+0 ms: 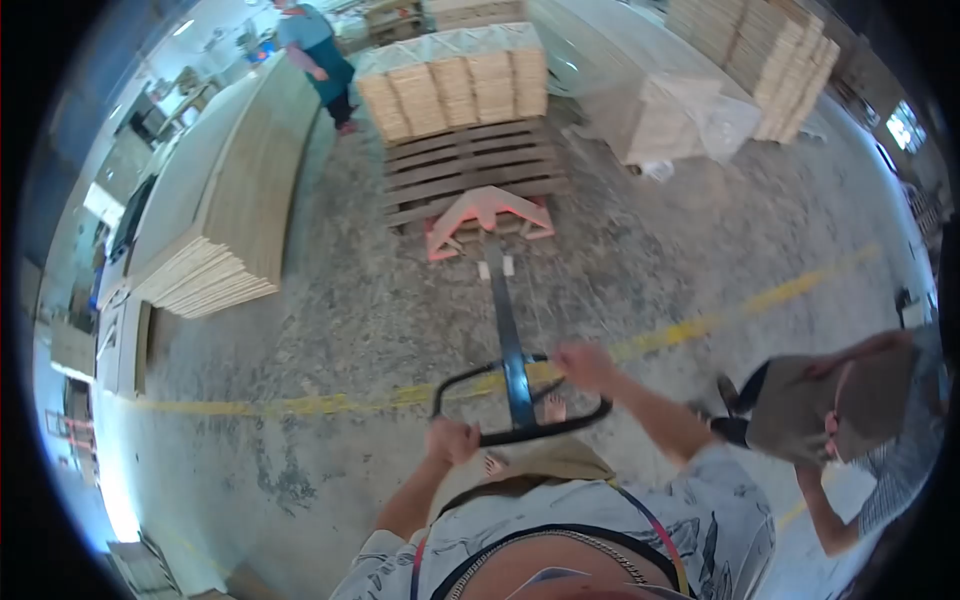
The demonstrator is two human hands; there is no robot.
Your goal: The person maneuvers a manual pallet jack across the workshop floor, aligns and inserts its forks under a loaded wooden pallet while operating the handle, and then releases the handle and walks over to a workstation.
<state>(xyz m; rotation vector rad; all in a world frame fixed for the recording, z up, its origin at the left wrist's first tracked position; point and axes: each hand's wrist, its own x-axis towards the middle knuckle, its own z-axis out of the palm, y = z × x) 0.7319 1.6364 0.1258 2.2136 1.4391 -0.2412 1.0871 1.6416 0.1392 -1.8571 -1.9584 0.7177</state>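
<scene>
A pallet jack with a red fork frame stands in front of me, at the near edge of a wooden pallet. Its long bar runs down to a black loop handle near my body. My left hand is closed around the loop's left corner. On the right side of the loop, my right hand is closed at the handle's upper edge, slightly blurred. Bundled light wooden pieces are stacked on the far part of the pallet.
Long stacked boards lie at the left. A wrapped stack and piled wood stand at the back right. One person stands at the back left; another person holds a brown board close at my right.
</scene>
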